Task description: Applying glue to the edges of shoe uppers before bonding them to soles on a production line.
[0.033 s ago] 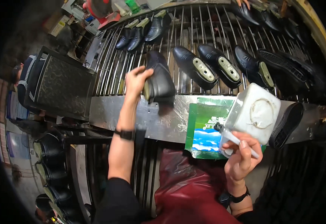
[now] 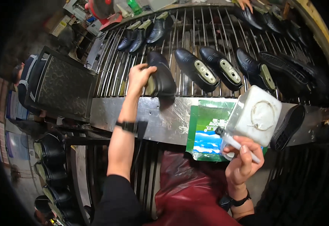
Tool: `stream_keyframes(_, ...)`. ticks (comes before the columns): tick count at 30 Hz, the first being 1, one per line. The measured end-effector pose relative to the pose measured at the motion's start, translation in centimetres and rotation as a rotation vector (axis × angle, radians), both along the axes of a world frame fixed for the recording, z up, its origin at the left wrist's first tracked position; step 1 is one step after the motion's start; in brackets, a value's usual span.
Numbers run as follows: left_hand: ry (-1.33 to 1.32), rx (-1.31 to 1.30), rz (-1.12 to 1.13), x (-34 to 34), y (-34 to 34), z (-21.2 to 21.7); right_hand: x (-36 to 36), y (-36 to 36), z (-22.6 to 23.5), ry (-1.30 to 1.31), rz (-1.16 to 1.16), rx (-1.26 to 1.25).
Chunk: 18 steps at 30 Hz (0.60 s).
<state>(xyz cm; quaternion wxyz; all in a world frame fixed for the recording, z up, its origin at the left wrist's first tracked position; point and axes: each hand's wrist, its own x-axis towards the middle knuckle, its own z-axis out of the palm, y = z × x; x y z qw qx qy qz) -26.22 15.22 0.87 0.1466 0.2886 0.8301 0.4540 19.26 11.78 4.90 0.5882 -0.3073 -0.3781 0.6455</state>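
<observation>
My left hand (image 2: 138, 77) grips a dark shoe (image 2: 161, 75) by its side, fingers closed round the heel part. The shoe is at the near edge of the metal rod rack, left of a row of black shoes on pale green lasts, among them one shoe (image 2: 192, 67) and another shoe (image 2: 219, 66). In my right hand (image 2: 245, 160) is a brush (image 2: 246, 148) with a whitish handle and black bristles pointing left. The hand is just in front of a whitish plastic container (image 2: 260, 113). Below the bristles lies a green and blue cardboard sheet (image 2: 206, 133).
A shoe sole (image 2: 288, 127) lies right of the container on the metal ledge (image 2: 141, 113). More black soles (image 2: 285, 66) lie on the rack's right. Another person's hand (image 2: 244, 4) touches a shoe at the far right. A dark chair (image 2: 64, 84) stands left, above shelved shoes (image 2: 55, 169).
My left hand has shifted slightly away from me, and the shoe's near end has moved a little. My right hand and the brush have moved slightly left and down.
</observation>
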Motion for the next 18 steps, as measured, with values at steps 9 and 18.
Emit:
stream_keyframes(9,0.271,-0.550,0.063,2.5,5.8,-0.1,2.0,-2.5,-0.1,-0.197,-0.111,0.037)
stream_keyframes(18,0.604,0.285,0.367,24.9,-30.3,-3.4,7.9,3.2,-8.5,-0.234,0.105,-0.063)
